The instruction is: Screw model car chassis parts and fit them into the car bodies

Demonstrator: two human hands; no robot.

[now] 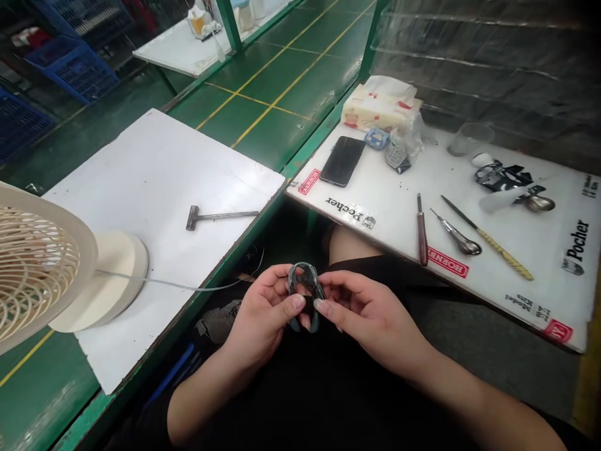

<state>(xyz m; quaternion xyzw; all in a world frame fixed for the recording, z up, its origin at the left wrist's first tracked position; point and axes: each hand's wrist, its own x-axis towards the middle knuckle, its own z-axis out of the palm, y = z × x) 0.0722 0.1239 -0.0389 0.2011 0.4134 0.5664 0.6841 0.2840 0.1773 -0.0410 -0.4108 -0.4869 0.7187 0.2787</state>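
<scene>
Above my lap, both hands grip a small dark, ring-shaped part (303, 273) with an open middle and a glossy rim; its exact kind I cannot make out. My left hand (267, 307) pinches its left side, thumb across the front. On the right side, the thumb and fingers of my right hand (366, 307) are closed on the same part. Closest to the hands on the right-hand board lie a brown-handled tool (422, 232), a metal-handled awl (456, 232) and a file with a yellow wrapped handle (493, 241).
A cream fan (117, 282) and a small hammer (206, 216) rest on the left white board (154, 163). The right board (394, 181) carries a phone (343, 161), a tissue box (375, 109), a plastic bag (404, 144), a clear cup (469, 139) and dark parts (504, 176).
</scene>
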